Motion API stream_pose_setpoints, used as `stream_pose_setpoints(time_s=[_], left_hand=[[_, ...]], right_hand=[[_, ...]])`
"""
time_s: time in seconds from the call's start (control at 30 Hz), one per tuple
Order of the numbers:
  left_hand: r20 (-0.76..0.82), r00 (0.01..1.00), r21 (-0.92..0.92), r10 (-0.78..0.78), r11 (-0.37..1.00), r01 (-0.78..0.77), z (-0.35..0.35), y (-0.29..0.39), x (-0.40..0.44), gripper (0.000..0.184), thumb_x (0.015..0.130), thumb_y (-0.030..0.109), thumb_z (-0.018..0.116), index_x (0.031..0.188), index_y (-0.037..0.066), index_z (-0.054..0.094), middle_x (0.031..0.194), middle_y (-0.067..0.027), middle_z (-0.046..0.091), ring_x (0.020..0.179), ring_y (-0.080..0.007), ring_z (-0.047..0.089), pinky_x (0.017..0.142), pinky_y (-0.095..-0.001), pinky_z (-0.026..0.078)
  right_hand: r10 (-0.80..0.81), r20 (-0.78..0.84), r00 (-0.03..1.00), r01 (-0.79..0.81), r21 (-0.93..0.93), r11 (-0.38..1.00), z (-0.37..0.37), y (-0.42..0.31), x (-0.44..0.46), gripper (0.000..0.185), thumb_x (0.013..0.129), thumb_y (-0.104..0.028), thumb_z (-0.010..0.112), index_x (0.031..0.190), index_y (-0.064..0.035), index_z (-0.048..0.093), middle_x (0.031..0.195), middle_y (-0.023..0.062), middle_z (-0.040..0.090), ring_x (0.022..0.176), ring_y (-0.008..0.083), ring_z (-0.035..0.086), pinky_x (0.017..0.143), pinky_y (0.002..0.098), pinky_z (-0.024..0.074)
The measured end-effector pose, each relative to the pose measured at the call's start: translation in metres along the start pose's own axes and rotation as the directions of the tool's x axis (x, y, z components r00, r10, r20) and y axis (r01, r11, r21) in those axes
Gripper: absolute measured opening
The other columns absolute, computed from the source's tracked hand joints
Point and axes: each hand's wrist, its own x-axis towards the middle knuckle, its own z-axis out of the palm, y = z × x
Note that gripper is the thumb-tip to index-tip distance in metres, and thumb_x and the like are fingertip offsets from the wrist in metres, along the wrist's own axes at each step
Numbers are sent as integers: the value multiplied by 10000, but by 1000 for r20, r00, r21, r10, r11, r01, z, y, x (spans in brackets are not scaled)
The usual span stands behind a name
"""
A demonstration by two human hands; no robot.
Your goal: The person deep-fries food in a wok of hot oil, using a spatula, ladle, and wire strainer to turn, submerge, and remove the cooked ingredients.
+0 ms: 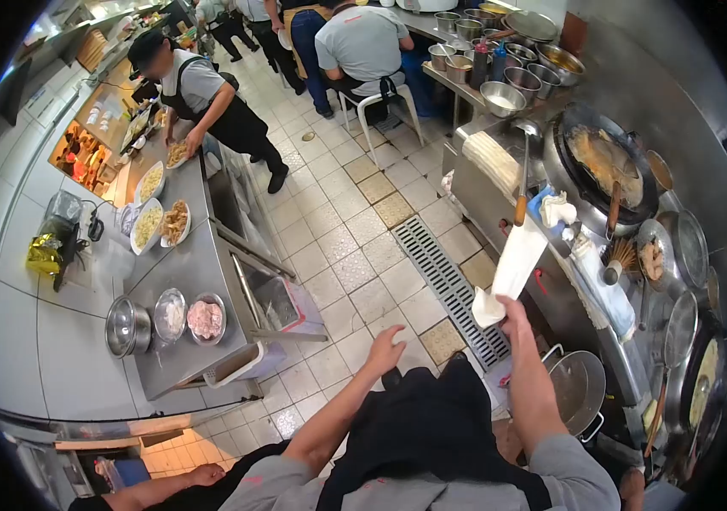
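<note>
Clock positions are read from the middle of the head view, with 12 o'clock straight ahead.

Right grip (514,318), at 4 o'clock: grasping the near end of a white cloth (520,257). The cloth lies at 3 o'clock, extended from the fingers toward the 2 o'clock side, its near corner folded over. Its far end overlaps the edge of the stove (482,181) in the view; whether the two touch cannot be told.

Left grip (387,347), between 5 and 6 o'clock: released, fingers partly extended above the tiled floor (332,244).

Stove side: a folded white towel (493,158) lies on the stove edge at 2 o'clock. A wok (597,149) containing brown, frothy liquid is at 2 o'clock, farther out. A ladle (522,183) with a wooden handle rests between towel and wok. A large metal pot (574,383) stands at 4 o'clock, just beside the right forearm. A drain grate (446,285) is set in the floor at 4 o'clock.

Opposite side: a steel tabletop (161,368) occupies 8 to 10 o'clock. At 8 o'clock it carries a bowl of pink meat (206,318). A plate of fried food (175,223) is at 9 o'clock. A co-worker (210,98) at 11 o'clock handles another plate.
</note>
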Motion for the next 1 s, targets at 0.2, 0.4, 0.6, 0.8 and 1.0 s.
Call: stream_pose_setpoints(time_s=[0.2, 0.4, 0.6, 0.8, 1.0], left_hand=[[265, 946, -104, 186, 981, -164, 41, 70, 66, 480, 757, 113, 567, 1225, 71, 472, 1134, -220, 495, 1007, -330, 529, 838, -368, 457], [609, 773, -44, 177, 981, -190, 69, 165, 110, 803, 690, 143, 594, 1374, 29, 190, 1227, -266, 434, 1137, -340, 442, 939, -357, 372], [470, 857, -387, 209, 922, -13, 121, 180, 149, 600, 749, 128, 473, 1318, 7, 327, 1081, -175, 528, 937, -213, 536, 767, -302, 439], [530, 843, -367, 90, 921, 133, 96, 198, 134, 347, 778, 92, 391, 1075, 26, 559, 809, -59, 589, 616, -113, 517, 499, -269, 395], [596, 798, -480, 88, 836, 267, 93, 203, 128, 321, 854, 199, 447, 1102, 13, 533, 952, -64, 608, 858, -151, 563, 742, -281, 431]], right_hand=[[-263, -89, 961, 249, -135, 959, 5, 0, -58, 377, 783, -141, 608, 1122, 4, 528, 973, 93, 605, 793, 224, 589, 656, 337, 471], [-312, 96, 945, 311, 27, 950, 15, -42, -94, 347, 842, -74, 528, 1173, 11, 467, 1077, 121, 580, 932, 236, 589, 835, 367, 472], [-280, 174, 944, 283, 5, 959, 27, -75, -125, 312, 891, -131, 456, 1181, -16, 467, 1071, 110, 584, 920, 227, 600, 765, 375, 516], [-249, 194, 949, 255, -5, 967, 34, -65, -123, 252, 919, -238, 426, 1046, -59, 550, 959, 70, 611, 811, 161, 597, 655, 307, 515], [-280, 64, 958, 284, -84, 955, 54, -47, -127, 513, 900, -525, 344, 1069, -84, 546, 967, 21, 589, 835, 129, 523, 695, 304, 403]])
